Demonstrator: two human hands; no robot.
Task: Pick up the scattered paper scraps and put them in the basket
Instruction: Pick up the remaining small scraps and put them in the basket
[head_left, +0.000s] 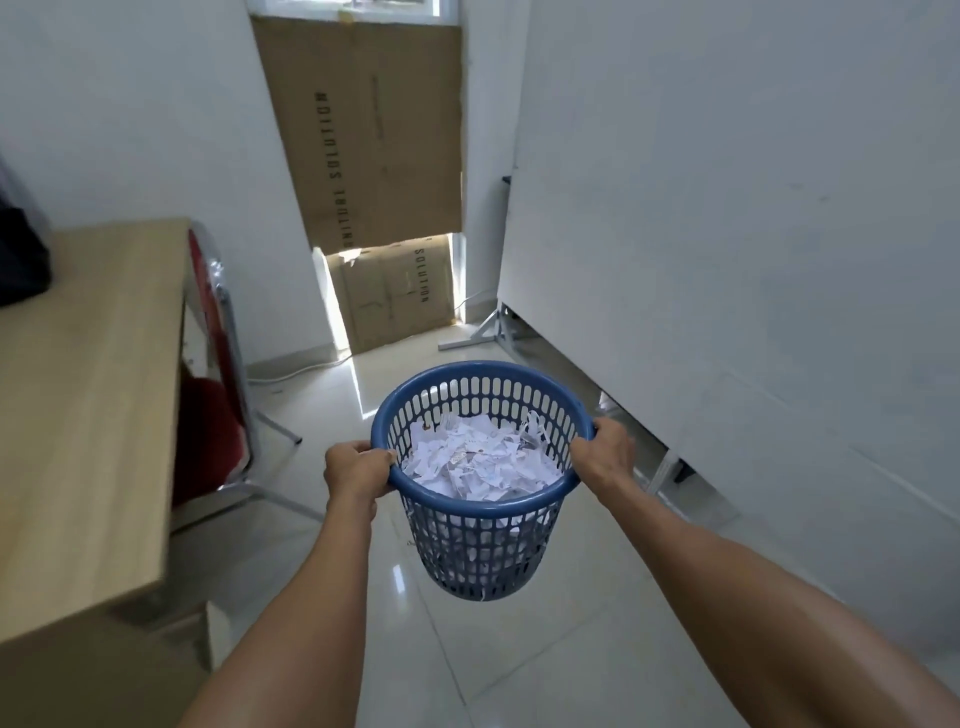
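- You hold the round blue plastic basket with slotted walls (483, 519) off the glossy white tiled floor (519, 649), out in front of you, with both hands at its rim.
- Your left hand (358, 470) is closed on the basket's left rim, fingers curled over the edge; your right hand (605, 452) is closed on the right rim in the same way. Neither hand holds any loose paper.
- The torn white paper scraps (478, 462) lie heaped inside the basket, between your two hands and just below rim level, filling most of it.
- Judging by the heap and the bare floor around the basket, the gathering looks nearly or wholly finished; one tiny speck on the floor just left of the basket may be a scrap, but it is too small to tell.
- Keep the rim level, since the pile sits high and a tilt could spill scraps over the edge.
- Keep both grips even, so the light basket does not swing.
- Some shreds poke through the slots near the basket's base; move gently so they do not fall out.
- The pale wooden tabletop (88, 389) stands well to the basket's left; carry clear of its corner.
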